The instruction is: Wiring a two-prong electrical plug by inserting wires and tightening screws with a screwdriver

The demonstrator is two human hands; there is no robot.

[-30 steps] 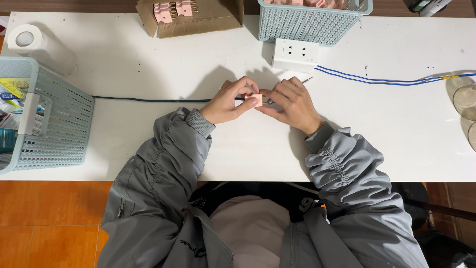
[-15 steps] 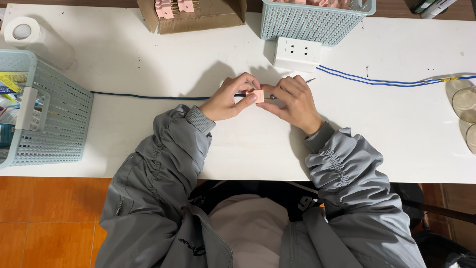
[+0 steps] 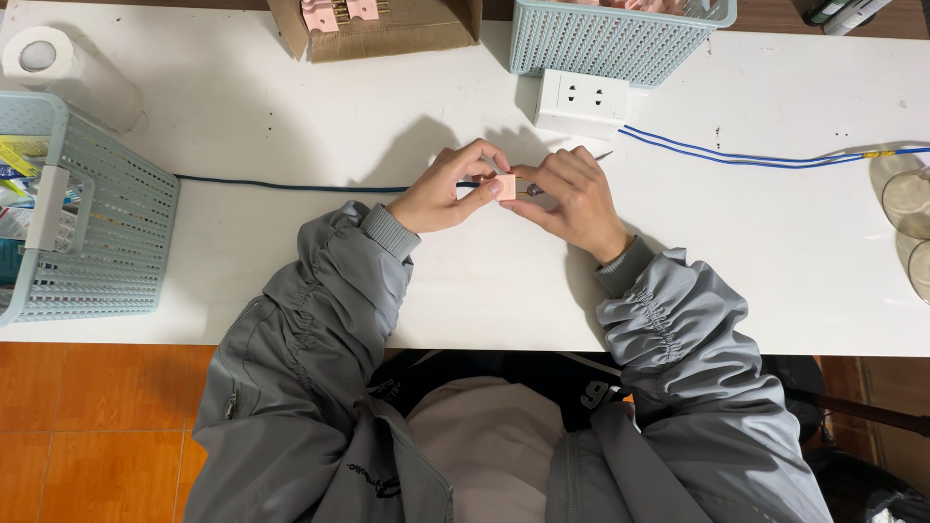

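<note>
A small pink plug (image 3: 505,186) is pinched between both hands at the middle of the white table (image 3: 291,107). My left hand (image 3: 448,188) grips its left side, where a dark cable (image 3: 291,186) runs off toward the left. My right hand (image 3: 573,199) holds its right side, fingers curled over a small metal part that is mostly hidden. Just behind the hands lies a white socket block (image 3: 581,101) with blue wires (image 3: 756,155) trailing right.
A light blue basket (image 3: 82,208) with packets sits at the left edge, a paper roll (image 3: 44,58) behind it. At the back are a cardboard box (image 3: 387,29) holding pink plugs and another blue basket (image 3: 620,34). Clear cups (image 3: 911,223) stand at the right.
The hands have stayed together on the pink plug with only slight finger shifts. The view has drifted a little.
</note>
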